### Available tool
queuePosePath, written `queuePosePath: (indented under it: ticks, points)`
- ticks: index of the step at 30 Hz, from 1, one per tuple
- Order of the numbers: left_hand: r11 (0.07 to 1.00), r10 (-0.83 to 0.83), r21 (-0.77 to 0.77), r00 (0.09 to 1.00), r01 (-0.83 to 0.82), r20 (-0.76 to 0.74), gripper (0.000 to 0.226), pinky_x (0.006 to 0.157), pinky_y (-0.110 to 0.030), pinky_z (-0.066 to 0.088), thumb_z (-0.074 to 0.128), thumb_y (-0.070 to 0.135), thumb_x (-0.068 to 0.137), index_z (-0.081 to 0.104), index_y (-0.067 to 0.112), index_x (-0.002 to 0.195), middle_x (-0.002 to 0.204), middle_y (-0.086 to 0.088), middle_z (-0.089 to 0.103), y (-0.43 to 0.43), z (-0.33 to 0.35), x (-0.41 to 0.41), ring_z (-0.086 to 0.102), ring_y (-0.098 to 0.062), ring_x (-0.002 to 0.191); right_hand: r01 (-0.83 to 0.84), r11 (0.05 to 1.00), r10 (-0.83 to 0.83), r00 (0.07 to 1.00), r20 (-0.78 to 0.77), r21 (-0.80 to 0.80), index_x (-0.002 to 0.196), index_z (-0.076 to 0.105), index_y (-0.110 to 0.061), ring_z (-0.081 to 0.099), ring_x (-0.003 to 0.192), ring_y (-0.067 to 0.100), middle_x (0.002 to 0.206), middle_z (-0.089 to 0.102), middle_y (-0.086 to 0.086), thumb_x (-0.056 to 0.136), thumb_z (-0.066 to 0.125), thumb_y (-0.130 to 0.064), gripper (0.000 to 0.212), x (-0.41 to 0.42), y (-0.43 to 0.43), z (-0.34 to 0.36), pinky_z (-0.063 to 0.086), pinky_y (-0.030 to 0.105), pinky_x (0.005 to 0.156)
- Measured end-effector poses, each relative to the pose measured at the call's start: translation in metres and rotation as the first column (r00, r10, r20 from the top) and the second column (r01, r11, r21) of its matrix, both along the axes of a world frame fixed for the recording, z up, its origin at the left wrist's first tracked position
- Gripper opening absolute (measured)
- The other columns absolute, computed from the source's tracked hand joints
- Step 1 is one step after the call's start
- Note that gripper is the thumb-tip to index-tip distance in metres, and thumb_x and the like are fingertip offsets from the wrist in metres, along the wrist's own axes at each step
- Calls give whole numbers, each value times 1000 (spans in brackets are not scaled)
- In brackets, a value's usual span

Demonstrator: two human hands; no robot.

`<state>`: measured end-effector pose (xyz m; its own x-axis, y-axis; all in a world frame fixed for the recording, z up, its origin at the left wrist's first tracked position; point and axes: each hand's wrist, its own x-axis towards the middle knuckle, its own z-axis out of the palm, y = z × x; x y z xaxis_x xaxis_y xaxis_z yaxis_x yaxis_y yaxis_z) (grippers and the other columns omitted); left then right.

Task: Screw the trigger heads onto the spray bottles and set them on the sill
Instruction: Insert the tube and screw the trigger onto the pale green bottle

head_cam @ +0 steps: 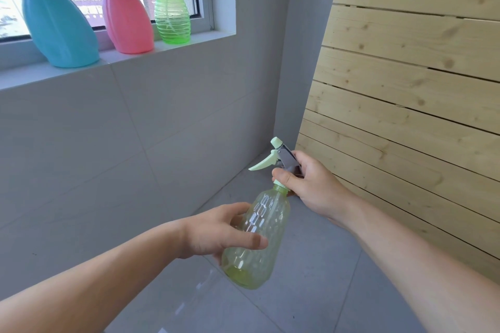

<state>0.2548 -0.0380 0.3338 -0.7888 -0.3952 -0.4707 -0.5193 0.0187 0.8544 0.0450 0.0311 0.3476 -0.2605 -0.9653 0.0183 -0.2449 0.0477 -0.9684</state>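
Pale-green bottle (255, 235): light, thin, slick; left hand (216, 232) cupping belly, right hand (311, 186) pinching trigger head (281, 159) at collar.

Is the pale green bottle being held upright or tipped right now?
Tipped. The clear pale green faceted bottle leans, neck up-right, base lower-left. The left hand holds its body; the right hand holds the mint trigger head.

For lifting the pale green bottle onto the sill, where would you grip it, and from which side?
Grip the pale green bottle around its wide faceted belly, coming from its left, where the left hand already wraps it. The body tilts, neck up-right; the right hand occupies the narrow neck and trigger head.
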Motion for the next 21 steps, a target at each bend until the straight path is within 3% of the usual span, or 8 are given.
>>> queuePosePath:
  ticks: [4,8,11,13,16,18,21]
  points:
    - [1000,6,8,1000,-6,-8,36,51,-17,51,75,20,92,61,16,125,81,13,67,-3,1,1,68,-3,68,-111,994,111,987,120,-9,112,59,-4,63,86,16,90,63,5,85,69,-12,30,-7,3,2,55,31,80]
    - [1000,-12,-3,1000,12,-11,40,55,-22,52,79,28,88,62,18,123,92,4,67,-2,0,0,68,-10,76,12,1000,-11,1000,-27,8,108,57,-1,61,79,13,84,55,2,85,74,-25,37,-2,-2,-3,56,41,84]
    - [1000,-9,-12,1000,9,-4,50,57,-25,53,80,37,80,61,18,123,93,4,67,-3,-1,-1,68,-14,79,77,996,-74,995,-64,44,112,56,-4,59,79,3,88,51,1,81,73,-39,49,5,-5,-5,53,36,84]
    - [1000,-16,-12,1000,16,-4,50,58,-26,53,79,38,80,61,19,122,94,3,67,-3,-1,0,68,-13,79,23,998,-23,1000,6,55,113,60,-11,57,86,9,93,54,1,85,71,-30,36,4,-3,-2,53,36,83]
    - [1000,-20,4,1000,20,-7,50,65,-32,55,80,38,79,61,20,121,99,0,68,-5,-3,3,70,-16,86,-78,997,75,985,155,17,109,61,-2,61,86,15,97,62,8,86,70,-11,26,-2,-1,2,54,25,73]
    - [1000,-23,10,1000,23,0,50,68,-34,56,81,38,79,61,21,122,101,0,69,-6,-4,4,72,-18,89,-57,998,55,991,120,13,107,59,4,62,79,12,88,61,7,87,72,-9,28,-1,0,1,54,21,70]
    - [999,-40,4,999,40,6,50,68,-35,56,81,39,80,62,25,123,103,-1,70,-4,-4,4,72,-18,90,35,999,-36,999,1,27,102,56,5,51,67,11,79,44,5,86,74,-26,39,6,-3,-4,52,20,64]
